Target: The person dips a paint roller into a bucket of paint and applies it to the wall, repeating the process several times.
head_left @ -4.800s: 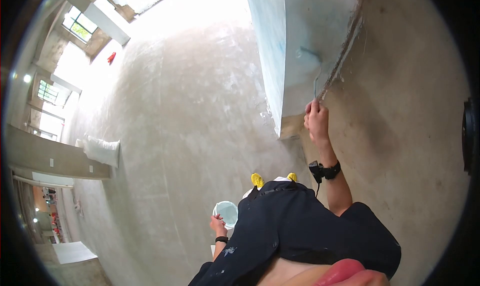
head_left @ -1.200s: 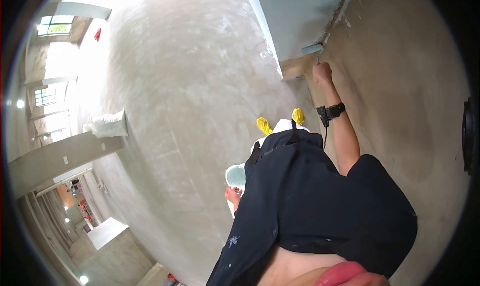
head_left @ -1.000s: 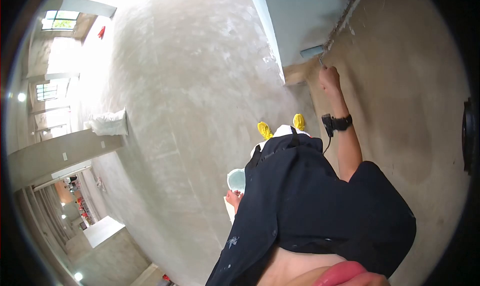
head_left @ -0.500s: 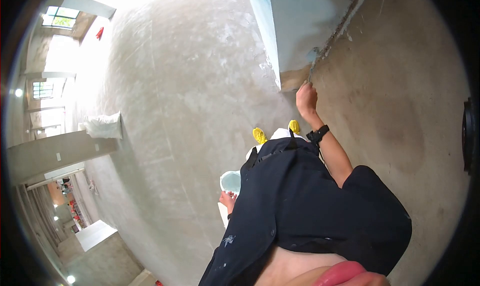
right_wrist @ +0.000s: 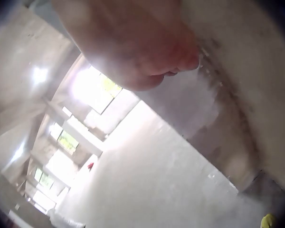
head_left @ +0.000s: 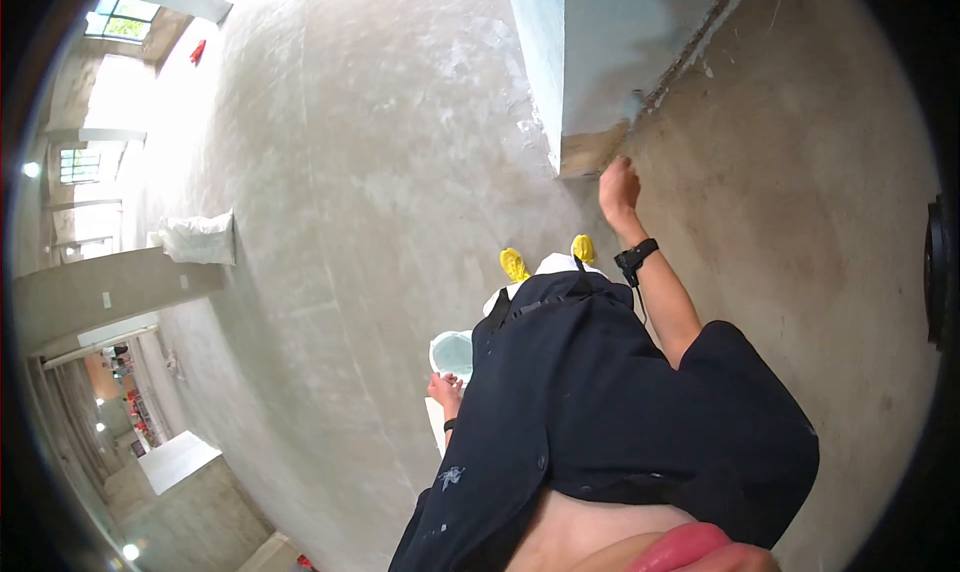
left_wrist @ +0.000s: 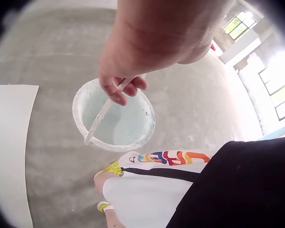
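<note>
A: What sort of place is this?
B: A building site, indoors. Bare concrete floor [head_left: 380,222], raw unpainted wall [head_left: 800,222], rough window openings [head_left: 118,17].
A: Anything else?
B: A sack [head_left: 195,237] on the floor, a paint bucket [left_wrist: 149,124], one wall face [head_left: 620,42] coated pale blue.

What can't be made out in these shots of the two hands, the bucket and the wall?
1. Roller: in the head view it is too small and faint; in the right wrist view the blurred right hand hides it.
2. How full the bucket is: in the left wrist view the pale inside shows no clear line, and the left hand covers part.
3. Bucket in the head view: dark clothing hides one side.
</note>
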